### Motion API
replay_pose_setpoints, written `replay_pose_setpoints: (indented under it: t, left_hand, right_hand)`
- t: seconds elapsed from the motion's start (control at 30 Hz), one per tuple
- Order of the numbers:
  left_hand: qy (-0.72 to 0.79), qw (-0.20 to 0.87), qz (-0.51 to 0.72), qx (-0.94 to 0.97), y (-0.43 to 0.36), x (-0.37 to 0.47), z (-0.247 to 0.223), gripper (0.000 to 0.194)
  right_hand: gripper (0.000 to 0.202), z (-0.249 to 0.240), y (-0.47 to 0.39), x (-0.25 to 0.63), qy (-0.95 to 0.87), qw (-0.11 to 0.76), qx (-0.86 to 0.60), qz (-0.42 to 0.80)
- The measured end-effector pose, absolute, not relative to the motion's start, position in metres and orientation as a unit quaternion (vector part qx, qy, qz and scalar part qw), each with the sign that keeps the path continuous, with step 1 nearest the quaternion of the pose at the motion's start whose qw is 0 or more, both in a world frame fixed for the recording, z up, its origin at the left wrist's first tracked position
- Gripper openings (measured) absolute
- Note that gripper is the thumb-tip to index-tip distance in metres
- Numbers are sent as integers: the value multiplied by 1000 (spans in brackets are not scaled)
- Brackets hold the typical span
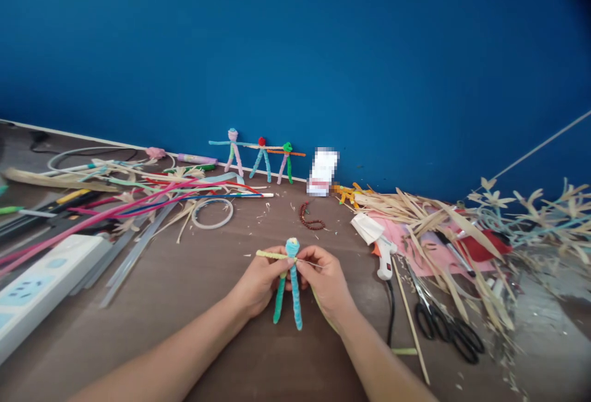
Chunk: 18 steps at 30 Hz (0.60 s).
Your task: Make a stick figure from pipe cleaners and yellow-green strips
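Note:
A small stick figure (296, 303) stands upright between my hands, its legs wrapped in blue and green and its head blue. One arm (271, 255), wrapped in pale yellow, points left; on the other side a bare thin wire (313, 263) sticks out. My left hand (258, 283) is closed, pinching the figure at its upper body. Close beside it, my right hand (329, 280) pinches at the base of the wire. A pale yellow strip (322, 308) runs from under those right fingers down along the wrist. The fingertips partly hide the figure's middle.
Three finished-looking stick figures (262, 159) stand by the blue wall near a pixelated white thing (323, 171). At right lie a glue gun (385, 257), scissors (431, 316) and dry strips (415, 208). At left are a power strip (46, 285), a tape ring (212, 213) and coloured stems (120, 208).

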State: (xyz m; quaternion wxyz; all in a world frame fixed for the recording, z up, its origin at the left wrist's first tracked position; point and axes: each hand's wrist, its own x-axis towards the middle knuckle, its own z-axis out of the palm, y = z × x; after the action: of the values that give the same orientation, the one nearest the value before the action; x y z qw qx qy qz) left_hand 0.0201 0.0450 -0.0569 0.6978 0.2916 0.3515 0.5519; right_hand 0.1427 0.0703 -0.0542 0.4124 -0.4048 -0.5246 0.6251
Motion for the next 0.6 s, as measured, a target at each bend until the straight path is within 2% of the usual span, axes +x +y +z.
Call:
replay_pose_setpoints:
  t: [0.23, 0.6]
  left_hand:
    - [360, 696, 556, 275, 44, 22, -55, 16]
    - [372, 690, 549, 291, 44, 21, -59, 16]
  right_hand:
    - [10, -49, 69, 143, -562, 387, -405, 609]
    - [9, -51, 66, 138, -541, 413, -437, 588]
